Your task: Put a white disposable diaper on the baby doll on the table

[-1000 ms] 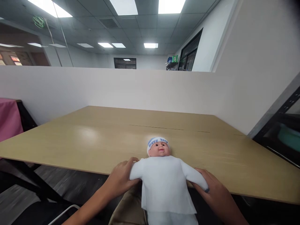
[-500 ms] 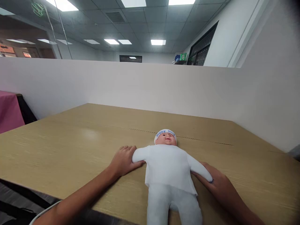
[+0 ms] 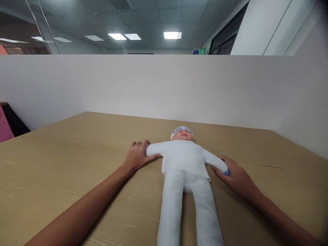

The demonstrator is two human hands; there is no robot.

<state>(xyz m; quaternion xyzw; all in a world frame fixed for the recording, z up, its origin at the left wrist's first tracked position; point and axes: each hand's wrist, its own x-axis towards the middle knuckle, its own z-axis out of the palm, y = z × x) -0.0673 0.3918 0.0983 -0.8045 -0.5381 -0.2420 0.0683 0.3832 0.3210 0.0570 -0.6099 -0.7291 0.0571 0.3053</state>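
Observation:
A baby doll (image 3: pixel 185 157) in white clothes lies on its back on the wooden table (image 3: pixel 102 191), head toward the far wall and legs toward me. Its white headband (image 3: pixel 182 129) carries blue lettering. My left hand (image 3: pixel 138 154) is closed around the end of the doll's arm on the left side, hiding that doll hand. On the other side, my right hand (image 3: pixel 232 172) grips the doll's other arm from below and outside, near a blue patch at the cuff. Both doll arms are spread outward.
A white partition wall (image 3: pixel 153 89) rises behind the table's far edge and continues on the right. At the far left, beyond the table, are a pink cloth (image 3: pixel 5 126) and a black item (image 3: pixel 15 119).
The doll and both hands now appear higher in the view, and more of the doll's legs shows. The camera has tilted downward. Both hands keep their hold on the doll's arms.

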